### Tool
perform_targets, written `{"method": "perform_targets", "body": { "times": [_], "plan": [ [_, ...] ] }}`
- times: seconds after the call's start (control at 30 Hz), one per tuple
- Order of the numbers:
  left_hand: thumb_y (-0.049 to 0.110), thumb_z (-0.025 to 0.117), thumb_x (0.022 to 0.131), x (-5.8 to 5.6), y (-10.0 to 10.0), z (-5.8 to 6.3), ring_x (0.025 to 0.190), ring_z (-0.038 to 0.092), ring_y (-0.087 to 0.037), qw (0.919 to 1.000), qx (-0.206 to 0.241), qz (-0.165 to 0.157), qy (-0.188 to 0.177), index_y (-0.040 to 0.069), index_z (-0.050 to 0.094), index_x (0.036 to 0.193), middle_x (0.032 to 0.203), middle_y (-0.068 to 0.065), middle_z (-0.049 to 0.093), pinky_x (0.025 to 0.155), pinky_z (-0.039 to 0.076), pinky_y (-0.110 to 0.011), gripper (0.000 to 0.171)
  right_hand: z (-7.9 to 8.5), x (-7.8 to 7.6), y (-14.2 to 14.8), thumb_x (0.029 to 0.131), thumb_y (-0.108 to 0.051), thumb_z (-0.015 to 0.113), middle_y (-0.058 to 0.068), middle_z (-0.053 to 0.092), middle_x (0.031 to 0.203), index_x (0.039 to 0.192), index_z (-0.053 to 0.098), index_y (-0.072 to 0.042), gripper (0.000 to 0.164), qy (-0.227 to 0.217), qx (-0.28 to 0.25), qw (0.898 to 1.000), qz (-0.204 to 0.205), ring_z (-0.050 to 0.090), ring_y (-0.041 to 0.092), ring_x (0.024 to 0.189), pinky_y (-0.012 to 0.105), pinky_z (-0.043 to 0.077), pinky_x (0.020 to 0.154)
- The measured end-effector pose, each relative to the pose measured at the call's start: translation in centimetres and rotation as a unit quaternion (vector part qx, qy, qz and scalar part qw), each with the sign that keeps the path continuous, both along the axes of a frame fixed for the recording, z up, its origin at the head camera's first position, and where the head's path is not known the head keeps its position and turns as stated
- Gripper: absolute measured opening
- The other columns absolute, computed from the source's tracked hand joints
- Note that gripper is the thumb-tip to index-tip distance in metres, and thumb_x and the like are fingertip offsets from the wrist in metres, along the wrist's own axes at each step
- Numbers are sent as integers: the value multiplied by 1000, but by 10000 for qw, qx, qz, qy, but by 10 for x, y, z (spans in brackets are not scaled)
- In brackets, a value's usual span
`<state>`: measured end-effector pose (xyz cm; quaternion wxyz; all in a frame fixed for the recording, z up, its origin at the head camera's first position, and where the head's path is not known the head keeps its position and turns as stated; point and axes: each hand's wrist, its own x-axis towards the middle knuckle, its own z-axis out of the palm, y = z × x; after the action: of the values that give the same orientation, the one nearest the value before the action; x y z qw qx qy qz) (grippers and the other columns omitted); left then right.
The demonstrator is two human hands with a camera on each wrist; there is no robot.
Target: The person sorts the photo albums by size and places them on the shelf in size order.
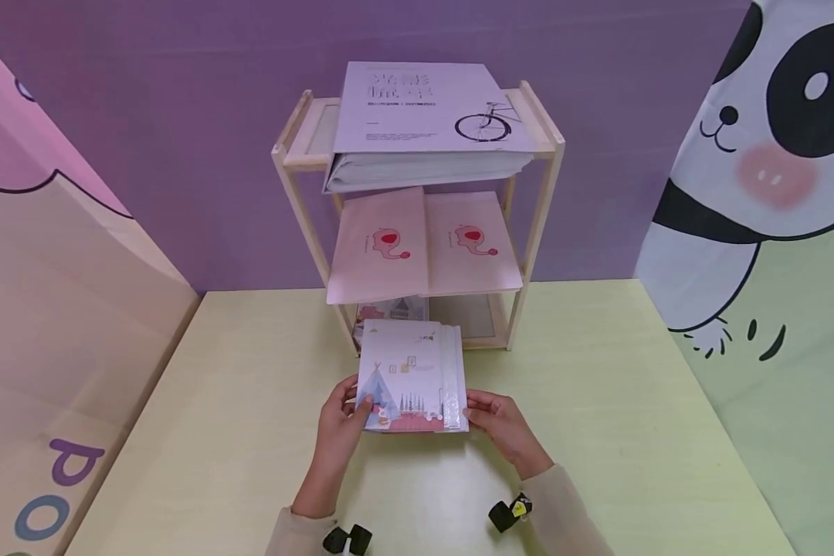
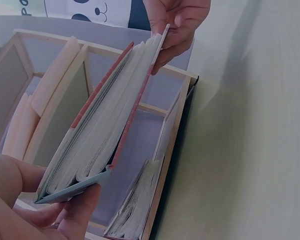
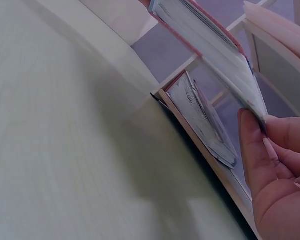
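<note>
A thick book (image 1: 406, 371) with a tent and trees drawn on its pale cover is held in front of the shelf. My left hand (image 1: 343, 421) grips its left edge, thumb on the cover and fingers underneath. On the opposite side my right hand (image 1: 498, 421) pinches the right edge. The left wrist view shows the book's pages (image 2: 105, 115) fanned between red-edged covers, raised above the table. In the right wrist view, thumb and fingers (image 3: 275, 155) close on a corner of the cover.
A small wooden shelf (image 1: 544, 201) stands against the purple backdrop. On top lies a large white book (image 1: 424, 108) with a bicycle picture. Two pink booklets (image 1: 382, 247) with elephants cover the middle tier. Another book (image 3: 197, 120) lies on the bottom tier, at its left side.
</note>
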<state>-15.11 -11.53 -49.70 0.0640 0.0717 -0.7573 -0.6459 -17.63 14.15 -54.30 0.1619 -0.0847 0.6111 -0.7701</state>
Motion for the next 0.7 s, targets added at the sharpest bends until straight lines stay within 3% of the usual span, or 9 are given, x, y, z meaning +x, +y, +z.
{"method": "perform_targets", "body": {
  "times": [0.23,0.7],
  "plan": [
    [-6,58,91,-8,7,3,82,53,-20,9999,52,-46,88,-11,48,131,111,-24,55,63,47,-19,41,3,-3,5,92,12,50,19,64,113,130,40,25,41,36,81,9997,-246,64,10,92,26,53,82],
    [-8,58,90,-24,19,6,80,54,-19,9988,68,-209,446,-14,49,128,109,-28,56,61,47,-19,40,7,-9,18,91,13,51,9,67,105,127,40,27,40,164,33,9984,-543,65,10,90,25,53,81]
  ]
}}
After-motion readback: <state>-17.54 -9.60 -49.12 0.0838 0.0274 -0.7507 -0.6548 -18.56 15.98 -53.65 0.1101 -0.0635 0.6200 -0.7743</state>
